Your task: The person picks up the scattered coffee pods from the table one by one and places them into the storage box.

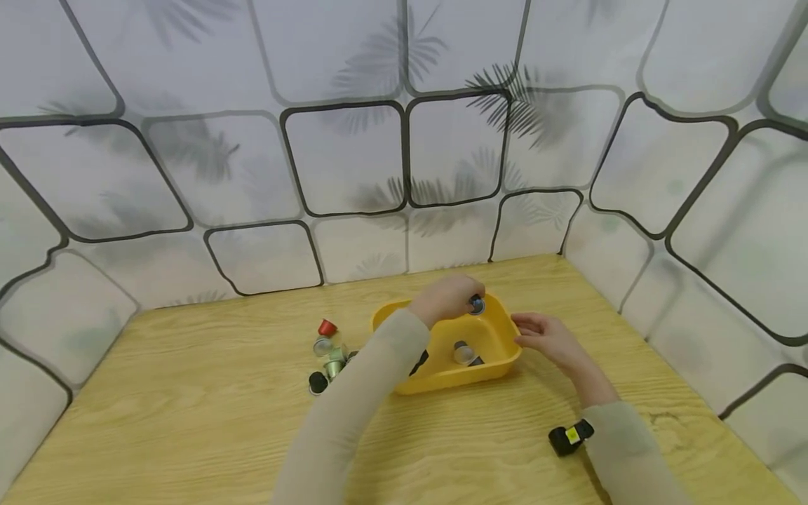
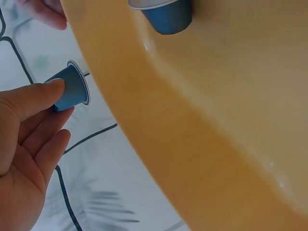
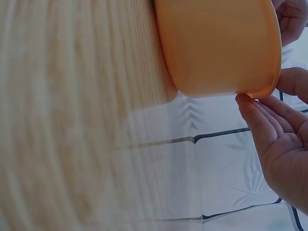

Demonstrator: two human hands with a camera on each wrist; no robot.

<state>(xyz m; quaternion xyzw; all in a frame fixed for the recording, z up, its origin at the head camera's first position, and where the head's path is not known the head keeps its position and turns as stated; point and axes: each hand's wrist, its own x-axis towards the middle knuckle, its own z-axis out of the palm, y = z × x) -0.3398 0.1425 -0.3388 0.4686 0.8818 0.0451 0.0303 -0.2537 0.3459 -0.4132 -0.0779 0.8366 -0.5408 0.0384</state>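
Observation:
Over the far right part of a yellow plastic tub (image 1: 435, 384), my left hand (image 1: 447, 296) pinches a blue coffee capsule (image 2: 71, 89) between thumb and fingers. In the head view that capsule (image 1: 477, 304) is partly covered by the hand. My right hand (image 1: 550, 341) grips the tub's right rim, thumb on one side and fingers below the lip, as the right wrist view shows on the tub (image 3: 216, 48). A few capsules (image 1: 463, 353) lie on the tub floor; the left wrist view shows a blue one (image 2: 168, 18) among them.
Left of the tub, several loose capsules lie on the wooden table (image 1: 189, 407), among them a red one (image 1: 327, 327), a green one (image 1: 334, 367) and a black one (image 1: 318, 382). My left forearm partly hides this group. A patterned curtain (image 1: 353, 161) stands behind and to the right.

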